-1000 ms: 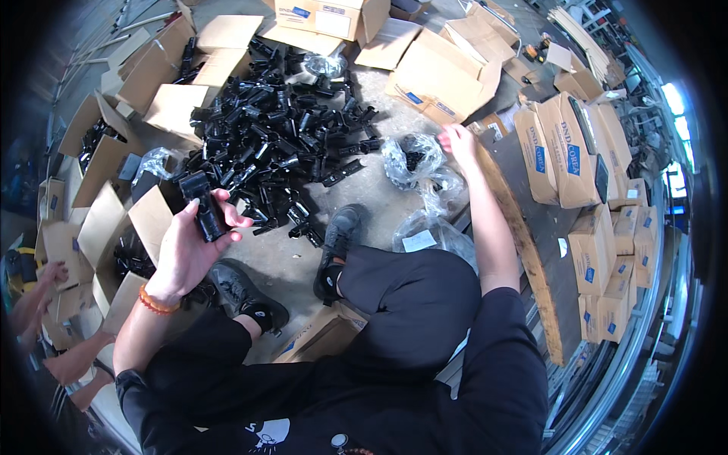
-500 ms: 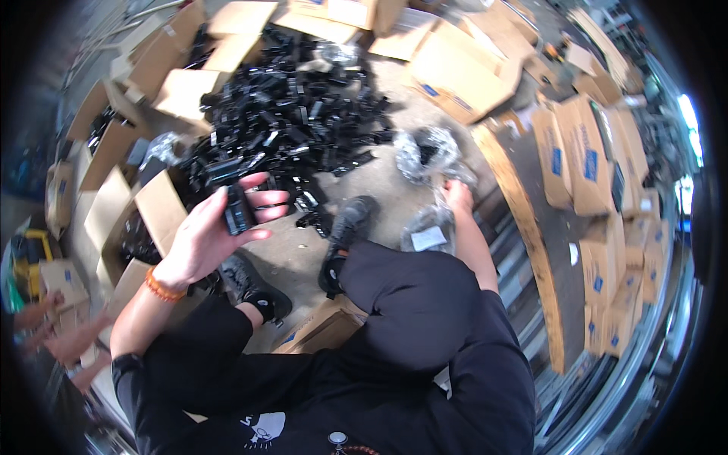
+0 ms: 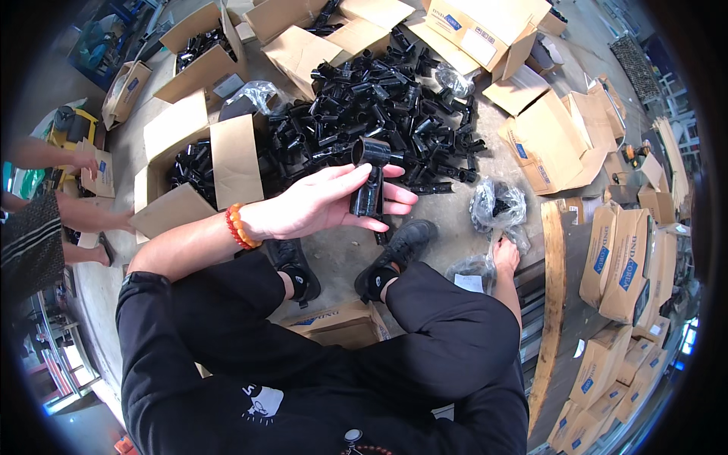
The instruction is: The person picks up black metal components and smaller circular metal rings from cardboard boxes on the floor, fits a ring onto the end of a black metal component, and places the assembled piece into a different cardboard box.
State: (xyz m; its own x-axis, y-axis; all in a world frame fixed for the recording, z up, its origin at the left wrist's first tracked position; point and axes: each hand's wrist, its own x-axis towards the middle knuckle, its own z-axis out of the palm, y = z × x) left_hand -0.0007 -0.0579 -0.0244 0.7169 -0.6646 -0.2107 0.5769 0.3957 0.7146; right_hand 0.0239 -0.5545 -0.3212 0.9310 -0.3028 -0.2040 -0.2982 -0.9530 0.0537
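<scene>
Across the palm of my left hand (image 3: 311,199) lies a glossy black pipe fitting (image 3: 368,196), its round tubular end up by the thumb. The thumb rests on it and the fingers stretch out beneath it. At the right, my right hand (image 3: 505,256) grips the neck of a clear plastic bag (image 3: 491,199) that has black parts inside. Its fingertips are partly hidden by the crumpled film. Below that hand lies more clear film with a white label (image 3: 469,283). Ahead of my feet spreads a large heap of similar black fittings (image 3: 364,114).
Open cardboard boxes with black parts, such as one box (image 3: 236,155), stand left of the heap. Emptied cartons (image 3: 547,144) lie at the far right. A wooden plank (image 3: 555,303) and stacked cartons (image 3: 618,258) line my right. Another person's arms (image 3: 91,216) reach in from the left.
My left hand has moved right with the fitting, to in front of the heap. The view has swung left, bringing more boxes and the other person in. My right hand stays at the bag.
</scene>
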